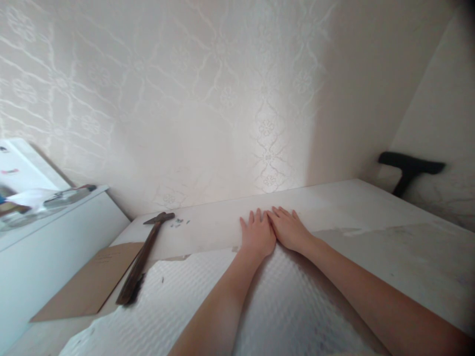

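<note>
My left hand [257,233] lies palm down on the white board [208,222] near the wall, its fingers spread. Beside it, my right hand [290,228] is laid flat too, angled inward so that the two hands touch. Neither hand holds anything. Under my forearms stretches a white sheet with a bumpy texture [185,287], its far edge ragged. To the left rests a hammer [143,262] with a dark wooden handle, its head toward the wall. Small greenish bits [177,223] are scattered by the hammer head.
A flat piece of brown cardboard [92,282] lies left of the hammer. Further left stands a white cabinet [70,257] with blurred items on top. Patterned wallpaper [215,123] rises behind. A black T-shaped object [410,168] is beyond the board's right edge.
</note>
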Tool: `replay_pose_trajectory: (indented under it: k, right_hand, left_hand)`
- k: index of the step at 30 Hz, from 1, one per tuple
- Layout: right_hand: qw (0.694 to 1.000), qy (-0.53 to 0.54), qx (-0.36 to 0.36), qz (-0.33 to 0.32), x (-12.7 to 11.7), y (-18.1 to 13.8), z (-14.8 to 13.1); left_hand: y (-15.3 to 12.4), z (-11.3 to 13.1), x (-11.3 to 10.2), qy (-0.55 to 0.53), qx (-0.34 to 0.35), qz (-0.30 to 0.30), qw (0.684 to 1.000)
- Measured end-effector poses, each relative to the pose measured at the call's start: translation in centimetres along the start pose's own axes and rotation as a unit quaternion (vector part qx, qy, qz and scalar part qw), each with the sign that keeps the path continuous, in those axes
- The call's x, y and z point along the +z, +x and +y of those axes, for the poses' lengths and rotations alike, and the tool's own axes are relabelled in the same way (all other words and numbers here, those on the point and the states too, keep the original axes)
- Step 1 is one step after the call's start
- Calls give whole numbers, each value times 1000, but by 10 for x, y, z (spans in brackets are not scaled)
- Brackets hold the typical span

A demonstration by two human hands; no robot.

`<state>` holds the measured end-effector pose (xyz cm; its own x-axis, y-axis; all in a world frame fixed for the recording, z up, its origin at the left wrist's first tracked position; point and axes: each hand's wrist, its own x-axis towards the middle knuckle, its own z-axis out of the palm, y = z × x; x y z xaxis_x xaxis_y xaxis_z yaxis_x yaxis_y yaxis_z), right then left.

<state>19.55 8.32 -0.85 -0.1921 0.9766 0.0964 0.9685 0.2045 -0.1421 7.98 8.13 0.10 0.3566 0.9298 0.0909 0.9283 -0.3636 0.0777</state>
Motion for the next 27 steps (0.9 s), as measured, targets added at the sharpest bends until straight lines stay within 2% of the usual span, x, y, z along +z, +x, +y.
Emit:
replay_pose_trajectory:
  k: [27]
  right_hand:
    - [1000, 4, 2, 3, 0, 0, 0]
  left_hand:
    - [1, -1, 1, 1, 1, 1, 1000]
